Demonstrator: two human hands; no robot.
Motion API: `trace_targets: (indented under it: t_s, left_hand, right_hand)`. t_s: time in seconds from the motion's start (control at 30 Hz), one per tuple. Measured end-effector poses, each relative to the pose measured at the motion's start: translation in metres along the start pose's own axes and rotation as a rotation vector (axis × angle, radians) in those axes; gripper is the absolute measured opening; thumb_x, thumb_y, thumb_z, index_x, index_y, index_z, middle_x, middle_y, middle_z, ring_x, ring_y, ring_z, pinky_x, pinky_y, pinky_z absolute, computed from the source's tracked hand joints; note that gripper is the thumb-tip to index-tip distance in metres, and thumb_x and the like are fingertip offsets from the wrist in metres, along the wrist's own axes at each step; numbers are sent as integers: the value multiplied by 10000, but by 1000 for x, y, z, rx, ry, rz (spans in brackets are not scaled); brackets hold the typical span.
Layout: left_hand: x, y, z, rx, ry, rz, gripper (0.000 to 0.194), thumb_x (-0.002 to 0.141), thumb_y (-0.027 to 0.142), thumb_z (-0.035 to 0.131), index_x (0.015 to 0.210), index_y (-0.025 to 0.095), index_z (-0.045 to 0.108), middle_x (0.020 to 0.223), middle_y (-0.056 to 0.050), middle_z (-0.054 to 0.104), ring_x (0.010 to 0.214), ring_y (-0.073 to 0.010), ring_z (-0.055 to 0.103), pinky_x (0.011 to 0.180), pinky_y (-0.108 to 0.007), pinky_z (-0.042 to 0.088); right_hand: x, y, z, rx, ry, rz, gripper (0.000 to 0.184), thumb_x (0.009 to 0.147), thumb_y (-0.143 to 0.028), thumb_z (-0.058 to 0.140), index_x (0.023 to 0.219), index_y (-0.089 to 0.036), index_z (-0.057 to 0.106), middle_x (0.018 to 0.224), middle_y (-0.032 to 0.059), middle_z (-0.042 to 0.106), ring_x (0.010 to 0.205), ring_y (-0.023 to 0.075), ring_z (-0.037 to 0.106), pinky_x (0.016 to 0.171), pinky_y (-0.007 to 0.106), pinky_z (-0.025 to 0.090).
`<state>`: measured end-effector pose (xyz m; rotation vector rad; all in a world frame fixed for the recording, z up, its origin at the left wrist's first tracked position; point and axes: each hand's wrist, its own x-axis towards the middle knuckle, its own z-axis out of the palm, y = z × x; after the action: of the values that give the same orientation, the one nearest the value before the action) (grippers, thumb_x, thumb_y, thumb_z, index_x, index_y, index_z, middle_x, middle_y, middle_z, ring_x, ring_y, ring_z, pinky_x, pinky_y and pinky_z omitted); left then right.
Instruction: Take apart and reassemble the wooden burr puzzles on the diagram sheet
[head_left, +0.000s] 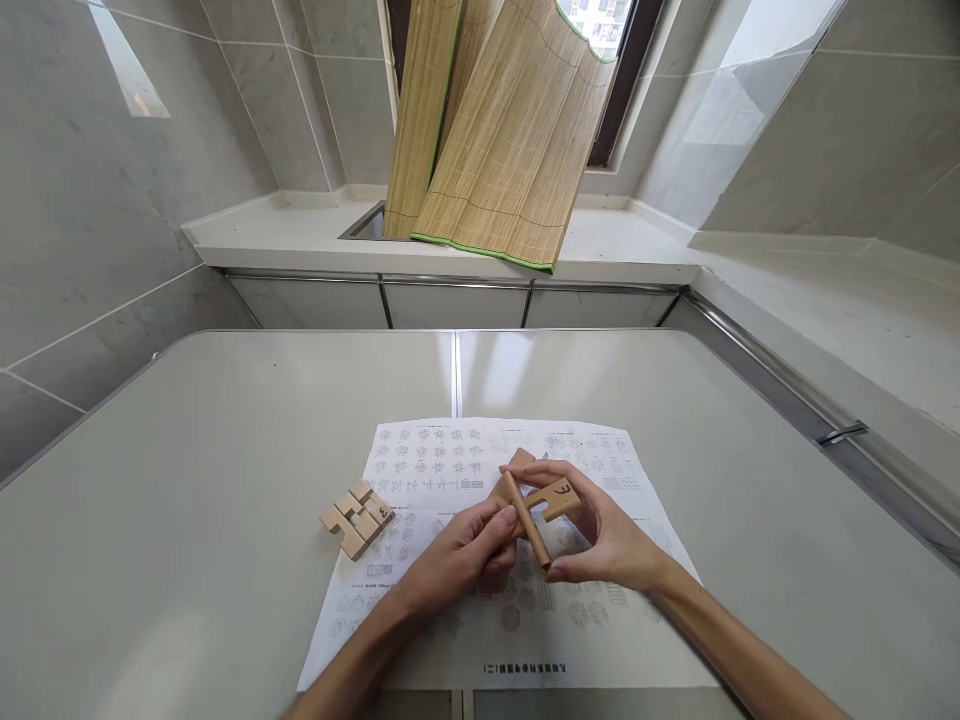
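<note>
My left hand [465, 555] and my right hand [607, 535] meet above a printed paper sheet [450, 620] on the table. Both are closed on a cluster of notched wooden puzzle bars [536, 505]. One bar bears a handwritten number and points to the right. A long bar slants down between my fingers. Left of my hands, several more wooden puzzle pieces [356, 517] lie on the table at the sheet's left edge, one also numbered.
The grey table [225, 450] stretches wide around the sheet. Behind it runs a white counter [300, 235] with a sink, and a bamboo mat [495, 140] leans over it against the window. A metal rail [840, 435] lines the right wall.
</note>
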<state>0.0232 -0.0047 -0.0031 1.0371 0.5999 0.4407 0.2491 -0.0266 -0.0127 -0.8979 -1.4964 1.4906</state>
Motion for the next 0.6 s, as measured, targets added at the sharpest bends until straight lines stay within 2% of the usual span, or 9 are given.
trace_targets:
  t_s: [0.13, 0.2, 0.27, 0.33, 0.4, 0.47, 0.53, 0.6]
  left_hand:
    - [-1, 0, 0, 2, 1, 11, 444, 995, 632, 572, 915, 202, 496, 607, 103, 368, 507, -77, 241, 527, -259, 247]
    - [-1, 2, 0, 5, 24, 23, 439, 998, 627, 569, 923, 199, 513, 614, 98, 376, 506, -77, 258, 526, -253, 275]
    - [-1, 5, -2, 11, 99, 70, 441, 995, 628, 572, 930, 193, 533, 626, 85, 406, 506, -79, 304, 529, -248, 318]
    - [-2, 8, -4, 26, 224, 142, 441, 997, 622, 569, 937, 185, 556, 654, 61, 459, 517, -86, 374, 533, -244, 359]
    - [-2, 11, -7, 42, 351, 205, 428, 991, 606, 587, 954, 179, 586, 716, 29, 522, 555, -99, 448, 522, -235, 383]
    - [-2, 12, -10, 61, 452, 243, 428, 971, 602, 618, 981, 174, 619, 801, -8, 581, 612, -117, 516, 500, -223, 397]
    - [-1, 12, -11, 89, 520, 265, 440, 948, 605, 649, 996, 167, 648, 894, -47, 636, 661, -135, 570, 485, -218, 413]
    - [-1, 12, -11, 118, 556, 272, 445, 941, 596, 661, 1026, 160, 676, 976, -83, 682, 678, -145, 605, 483, -222, 430]
  right_hand:
    - [0, -1, 0, -5, -8, -8, 876, 681, -355, 988, 1436, -334, 543, 1590, 112, 524, 1535, 351, 396, 1270, 568, 288]
    - [1, 0, -1, 5, -10, -37, 888, 686, -430, 979, 1447, -330, 534, 1597, 111, 515, 1556, 348, 355, 1278, 565, 270]
    - [2, 1, -2, 22, 15, -85, 834, 754, -552, 905, 1459, -326, 523, 1584, 116, 525, 1524, 352, 408, 1254, 565, 318]
    - [4, 3, -3, -22, 92, -109, 667, 880, -609, 765, 1440, -324, 540, 1546, 116, 557, 1453, 347, 498, 1206, 557, 390]
    - [5, 6, -4, -201, 212, -105, 484, 970, -557, 670, 1386, -326, 585, 1498, 107, 593, 1404, 339, 537, 1169, 551, 432]
    - [6, 11, -3, -446, 299, -108, 397, 987, -471, 665, 1354, -332, 604, 1485, 95, 595, 1401, 341, 525, 1170, 563, 430]
    - [6, 18, -1, -647, 310, -126, 444, 965, -425, 694, 1387, -347, 581, 1524, 87, 549, 1435, 354, 479, 1186, 590, 409]
    - [6, 24, 2, -769, 275, -127, 580, 933, -431, 733, 1468, -372, 516, 1602, 80, 459, 1496, 374, 396, 1204, 619, 381]
